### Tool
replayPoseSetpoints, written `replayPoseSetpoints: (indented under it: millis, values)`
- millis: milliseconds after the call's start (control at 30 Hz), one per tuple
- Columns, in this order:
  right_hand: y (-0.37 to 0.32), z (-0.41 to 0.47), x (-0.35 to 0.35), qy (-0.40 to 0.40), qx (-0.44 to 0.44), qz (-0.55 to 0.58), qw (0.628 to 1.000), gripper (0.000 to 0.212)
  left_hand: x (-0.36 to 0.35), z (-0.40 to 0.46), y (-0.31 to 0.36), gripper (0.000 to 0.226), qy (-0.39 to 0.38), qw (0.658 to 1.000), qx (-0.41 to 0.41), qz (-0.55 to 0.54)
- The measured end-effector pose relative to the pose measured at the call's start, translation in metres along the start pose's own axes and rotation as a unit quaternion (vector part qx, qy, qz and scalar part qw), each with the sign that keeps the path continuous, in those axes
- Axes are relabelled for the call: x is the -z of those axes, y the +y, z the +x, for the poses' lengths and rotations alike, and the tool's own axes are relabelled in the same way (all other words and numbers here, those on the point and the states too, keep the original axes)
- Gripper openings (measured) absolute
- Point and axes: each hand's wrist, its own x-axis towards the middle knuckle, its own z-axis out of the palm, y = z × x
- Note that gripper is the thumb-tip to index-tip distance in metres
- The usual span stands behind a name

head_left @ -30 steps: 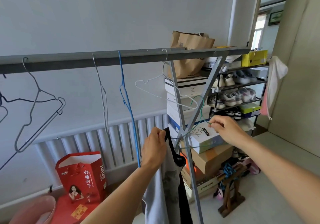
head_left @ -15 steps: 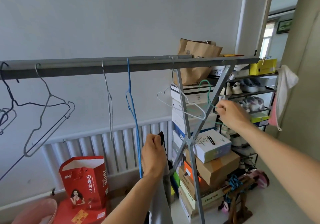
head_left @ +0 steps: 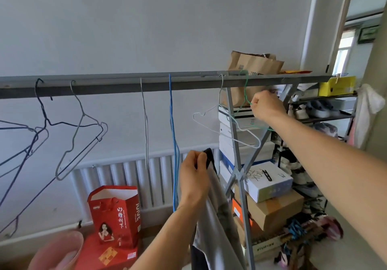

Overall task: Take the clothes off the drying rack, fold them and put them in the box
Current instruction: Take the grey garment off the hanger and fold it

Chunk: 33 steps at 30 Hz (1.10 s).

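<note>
At the far left, dark blue wire hangers (head_left: pixel 31 135) hung tangled from the grey rail of the drying rack (head_left: pixel 125 85), and just beside them a grey wire hanger (head_left: pixel 83 135) dangled tilted on its hook. Low in the corner sat a pink basin (head_left: pixel 56 251), with a red gift bag (head_left: pixel 117 215) standing upright next to it in front of the white radiator (head_left: pixel 129 175). Moving along the rail, a thin grey hanger (head_left: pixel 145 123) hung edge-on, then a blue hanger (head_left: pixel 173 144) beside it, also edge-on and reaching down past the radiator's top. And there was the left hand (head_left: pixel 194 177), below the rail, fingers curled tight around the top of a grey and black garment (head_left: pixel 215 217), which draped straight down from that grip and off the bottom of the picture, clear of the rail. Just right of it, a white hanger (head_left: pixel 228 123) hung bare from the rail, in front of the rack's crossed legs. Up went the right hand (head_left: pixel 266 106), closed in a fist on the neck of a green hanger (head_left: pixel 245 89), whose hook sat over the rail. Behind that hand a brown paper bag (head_left: pixel 253 64) stood on stacked shoe boxes (head_left: pixel 266 182), and at the far right a shoe shelf (head_left: pixel 320 110) held pairs of trainers.
</note>
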Motion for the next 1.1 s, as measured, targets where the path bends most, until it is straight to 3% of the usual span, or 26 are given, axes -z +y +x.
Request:
replayPoseSetpoints:
  millis: [167,233,300,367,433,467,533,567,633,800,933,1100]
  values:
    - [0.003,-0.025,-0.008,-0.011,0.025,-0.03,0.999,0.022,0.018,0.0,-0.005,0.024,-0.068,0.998,-0.001,0.003]
    - [0.005,-0.041,-0.009,0.069,0.074,-0.052,0.994,0.026,0.028,-0.003,-0.006,0.024,-0.095,0.995,-0.002,0.0]
    - [0.004,-0.065,-0.01,0.197,0.174,0.033,0.964,0.022,0.039,-0.007,-0.007,0.025,-0.117,0.993,-0.009,0.007]
    - [-0.005,-0.098,-0.01,0.242,0.261,0.142,0.924,0.022,0.051,-0.012,-0.008,0.025,-0.135,0.99,-0.022,0.025]
    - [-0.018,-0.134,-0.015,0.16,0.315,0.195,0.915,0.021,0.063,-0.017,-0.008,0.025,-0.15,0.987,-0.036,0.041]
    - [-0.026,-0.152,-0.018,0.077,0.316,0.199,0.925,0.02,0.07,-0.021,-0.008,0.024,-0.157,0.986,-0.041,0.044]
    - [-0.039,-0.182,-0.032,-0.151,0.263,0.164,0.939,0.019,0.086,-0.028,-0.009,0.023,-0.164,0.984,-0.042,0.059]
    - [-0.04,-0.191,-0.042,-0.257,0.223,0.152,0.928,0.018,0.091,-0.03,-0.009,0.023,-0.167,0.983,-0.039,0.067]
    - [-0.043,-0.21,-0.064,-0.362,0.183,0.164,0.9,0.018,0.107,-0.038,-0.009,0.023,-0.171,0.981,-0.031,0.083]
    - [-0.073,-0.262,-0.085,-0.345,0.129,0.299,0.88,0.046,0.167,-0.062,-0.006,0.017,-0.188,0.976,0.014,0.112]
    - [-0.122,-0.307,-0.085,-0.366,0.148,0.334,0.856,0.038,0.242,-0.083,-0.007,0.014,-0.208,0.959,0.034,0.19]
    - [-0.177,-0.375,-0.109,-0.433,0.214,0.229,0.845,0.031,0.336,-0.119,0.004,0.011,-0.12,0.974,0.024,0.189]
